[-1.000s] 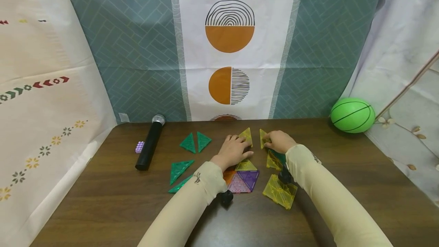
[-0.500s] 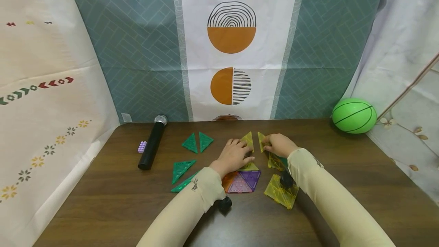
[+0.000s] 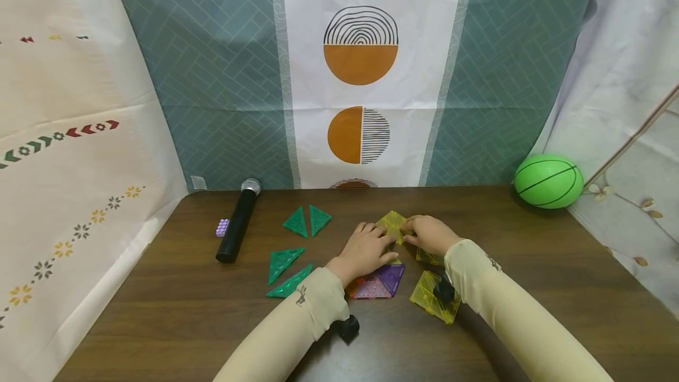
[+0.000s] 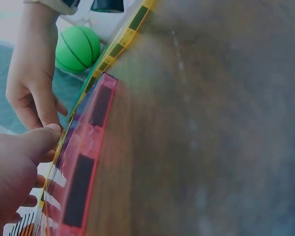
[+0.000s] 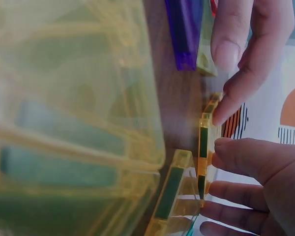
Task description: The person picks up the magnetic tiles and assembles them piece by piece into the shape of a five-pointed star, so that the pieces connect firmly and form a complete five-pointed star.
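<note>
With the yellow diamond as my landmark, I have a yellow square to its near right on the wooden table, probably parked there to stay within reach. Also nearer than the diamond, a pink tile and a purple tile lie side by side. The left hand spreads across the diamond's near left, fingers fairly straight and touching it, I'd judge to steady it. The right hand is narrowed, thumb and fingertips pinching the diamond's right corner, likely because an edge hold suits a flat piece (how firmly, I can't tell from here). Well left of the diamond are green triangles, presumably spaced for easy picking; farther left, a microphone. Beyond its far right sits a green ball, and behind it all, a hanging cloth
</note>
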`<state>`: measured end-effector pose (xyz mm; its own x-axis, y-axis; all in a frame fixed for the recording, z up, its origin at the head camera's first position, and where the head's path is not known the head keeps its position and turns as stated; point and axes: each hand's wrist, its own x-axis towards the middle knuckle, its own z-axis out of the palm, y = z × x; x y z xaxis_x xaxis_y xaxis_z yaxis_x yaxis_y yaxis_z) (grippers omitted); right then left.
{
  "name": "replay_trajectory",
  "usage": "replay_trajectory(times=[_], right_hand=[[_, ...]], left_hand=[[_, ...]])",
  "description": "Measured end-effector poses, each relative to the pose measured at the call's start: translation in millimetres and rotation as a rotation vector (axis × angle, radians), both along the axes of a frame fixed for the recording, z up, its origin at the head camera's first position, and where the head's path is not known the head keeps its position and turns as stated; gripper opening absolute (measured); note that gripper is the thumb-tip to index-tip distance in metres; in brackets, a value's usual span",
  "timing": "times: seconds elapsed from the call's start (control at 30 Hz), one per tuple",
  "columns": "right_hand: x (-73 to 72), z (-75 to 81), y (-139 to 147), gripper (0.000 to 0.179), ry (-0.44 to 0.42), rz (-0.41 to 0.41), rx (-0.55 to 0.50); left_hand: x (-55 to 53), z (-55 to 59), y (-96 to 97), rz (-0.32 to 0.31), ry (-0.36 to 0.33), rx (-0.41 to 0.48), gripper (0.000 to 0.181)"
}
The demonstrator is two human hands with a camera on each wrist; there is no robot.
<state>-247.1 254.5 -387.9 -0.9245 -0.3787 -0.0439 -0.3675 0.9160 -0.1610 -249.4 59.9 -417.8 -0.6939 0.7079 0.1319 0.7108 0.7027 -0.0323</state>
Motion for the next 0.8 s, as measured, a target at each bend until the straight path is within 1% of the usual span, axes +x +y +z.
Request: replay_trajectory(times=[0.17,0.27,0.4,0.57,0.67,0.8], right_hand=[[2.5,-0.7,-1,0.034,0.025,-0.008,0.025],[1.2,-1.6,-1,0.035,0.022,-0.005,0.032],[0.3,-0.7,-1,0.036,0.002,0.009,0.016],[3.3,8.6,-3,0.037,0.004,-0.002,-0.010],[3.9,17.0,-6,0.040,0.013,-0.010,-0.016],[5.0,28.6,-10,0.043,0.031,-0.006,-0.040]], left_hand=[[2.4,-2.3,0.1,0.002,-0.005,0.013,0.049],[2.7,-3.0,-1.0,-0.002,-0.016,0.025,0.049],[3.6,1.6,-5.7,-0.009,-0.031,0.048,0.048],[4.0,13.4,-9.5,-0.010,-0.006,0.051,0.048],[5.4,24.4,-11.7,0.000,-0.001,0.049,0.049],[8.5,40.0,-17.7,0.004,0.014,0.070,0.051]])
